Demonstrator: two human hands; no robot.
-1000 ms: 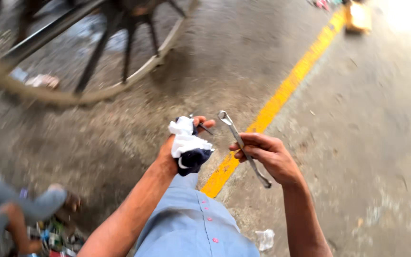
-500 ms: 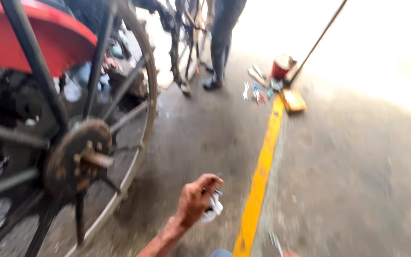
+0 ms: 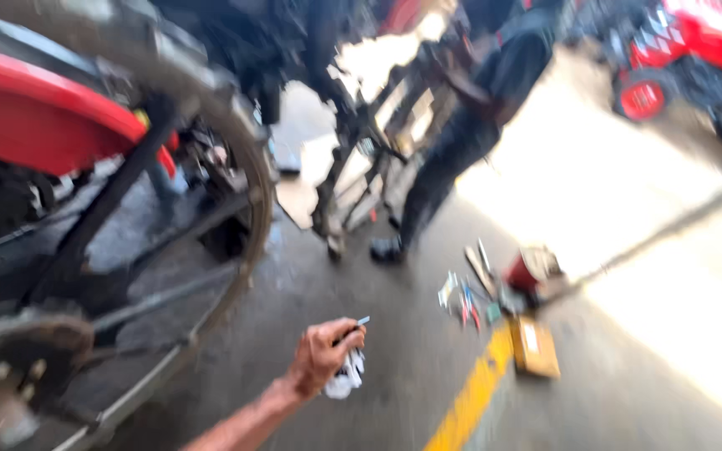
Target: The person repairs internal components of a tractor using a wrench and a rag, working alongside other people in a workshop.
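Note:
My left hand (image 3: 321, 355) reaches forward over the grey floor, closed on a crumpled white rag (image 3: 346, 376) that hangs below the fingers. A small pale tip (image 3: 363, 321) pokes out past the fingertips; the blur hides what it is. The hand is just right of a large spoked metal wheel (image 3: 236, 217) with a rusty hub (image 3: 31, 342). My right hand is out of the picture, and so is the wrench it held.
A red fender (image 3: 35, 125) arches over the wheel. A person in dark clothes (image 3: 470, 117) stands ahead beside a metal frame (image 3: 353, 167). Scattered hand tools (image 3: 465, 296), a red can (image 3: 524, 271) and a yellow box (image 3: 535, 347) lie near a yellow floor line (image 3: 470, 401). A red machine (image 3: 695, 58) stands far right.
My view has swung up from my lap to the wheel and workshop. The right hand with the wrench has left the picture. The left hand still grips the rag.

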